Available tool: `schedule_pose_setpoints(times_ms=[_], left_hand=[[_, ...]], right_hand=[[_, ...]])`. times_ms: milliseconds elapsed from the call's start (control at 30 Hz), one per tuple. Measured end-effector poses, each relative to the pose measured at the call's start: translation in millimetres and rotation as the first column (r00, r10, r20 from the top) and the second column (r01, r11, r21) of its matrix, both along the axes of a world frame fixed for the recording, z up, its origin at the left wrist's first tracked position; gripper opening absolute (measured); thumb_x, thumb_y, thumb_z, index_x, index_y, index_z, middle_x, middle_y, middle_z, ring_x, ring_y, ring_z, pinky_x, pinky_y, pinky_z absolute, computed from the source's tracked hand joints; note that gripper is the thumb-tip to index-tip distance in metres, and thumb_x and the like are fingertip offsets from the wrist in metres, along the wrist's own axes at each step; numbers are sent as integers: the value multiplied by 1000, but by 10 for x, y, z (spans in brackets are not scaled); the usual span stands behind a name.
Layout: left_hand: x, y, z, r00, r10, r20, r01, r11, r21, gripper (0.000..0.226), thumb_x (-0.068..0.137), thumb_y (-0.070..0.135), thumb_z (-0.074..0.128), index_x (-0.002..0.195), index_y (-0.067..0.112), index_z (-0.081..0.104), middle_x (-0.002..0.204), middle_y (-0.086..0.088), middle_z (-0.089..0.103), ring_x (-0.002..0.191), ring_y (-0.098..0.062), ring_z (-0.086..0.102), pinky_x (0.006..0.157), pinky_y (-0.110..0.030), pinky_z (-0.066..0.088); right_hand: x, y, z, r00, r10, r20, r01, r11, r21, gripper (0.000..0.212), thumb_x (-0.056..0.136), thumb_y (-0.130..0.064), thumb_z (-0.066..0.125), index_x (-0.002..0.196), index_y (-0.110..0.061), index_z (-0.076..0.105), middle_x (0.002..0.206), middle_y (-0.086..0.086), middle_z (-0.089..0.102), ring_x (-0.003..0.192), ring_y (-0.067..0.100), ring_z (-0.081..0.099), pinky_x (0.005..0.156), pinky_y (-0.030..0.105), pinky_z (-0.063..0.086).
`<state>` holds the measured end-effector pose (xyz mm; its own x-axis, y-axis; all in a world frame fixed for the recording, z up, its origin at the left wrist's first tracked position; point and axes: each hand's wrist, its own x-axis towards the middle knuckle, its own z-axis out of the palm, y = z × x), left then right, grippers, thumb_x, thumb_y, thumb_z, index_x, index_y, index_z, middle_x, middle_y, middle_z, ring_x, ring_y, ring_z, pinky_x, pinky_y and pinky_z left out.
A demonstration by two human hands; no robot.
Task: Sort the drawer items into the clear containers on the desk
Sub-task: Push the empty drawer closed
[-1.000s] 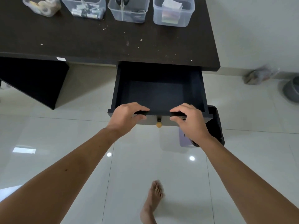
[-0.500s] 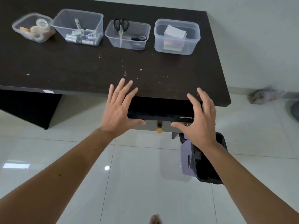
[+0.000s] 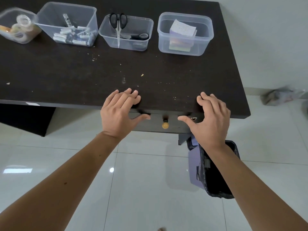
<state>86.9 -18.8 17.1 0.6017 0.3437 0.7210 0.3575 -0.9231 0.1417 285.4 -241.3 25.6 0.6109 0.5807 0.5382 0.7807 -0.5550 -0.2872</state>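
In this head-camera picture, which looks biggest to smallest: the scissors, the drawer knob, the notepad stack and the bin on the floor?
1. Bin, though it sits nearer the camera, which inflates it.
2. Notepad stack and scissors: too alike to rank.
3. Knob, smallest.

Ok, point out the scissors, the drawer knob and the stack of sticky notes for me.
scissors (image 3: 118, 22): head view, where the black handles meet the blades.
drawer knob (image 3: 165, 125): head view, on its round tan end.
sticky notes (image 3: 182, 29): head view, on the stack's top sheet.
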Motion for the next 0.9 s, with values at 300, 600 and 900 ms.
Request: schedule_pose_setpoints(times_ms=[300,600,900], left_hand=[[189,49,-108,989,116,89,-126,985,121,16,92,16,65,95,7,78,99,-6,80,99,-29,77,96,-45,58],[39,-101,119,981,81,-178,-97,992,-84,76,70,64,90,114,4,75,122,-12,76,122,-34,70,113,-51,51],[17,-259,576,946,59,-318,-194,891,-411,60,87,67,64,115,16,79,128,2,74,129,-29,65,84,-48,64]], right_hand=[[80,160,-115,983,-65,172,68,998,-16,48,69,-27,84,112,-13,72,125,5,73,116,36,65,84,45,46],[-27,98,144,999,-48,1,47,975,-219,69,72,-53,89,124,-12,69,136,9,68,126,38,61,95,51,52],[-87,66,452,982,-45,-181,-17,946,-323,82,87,-83,56,133,-16,69,145,5,64,132,31,56,104,50,52]])
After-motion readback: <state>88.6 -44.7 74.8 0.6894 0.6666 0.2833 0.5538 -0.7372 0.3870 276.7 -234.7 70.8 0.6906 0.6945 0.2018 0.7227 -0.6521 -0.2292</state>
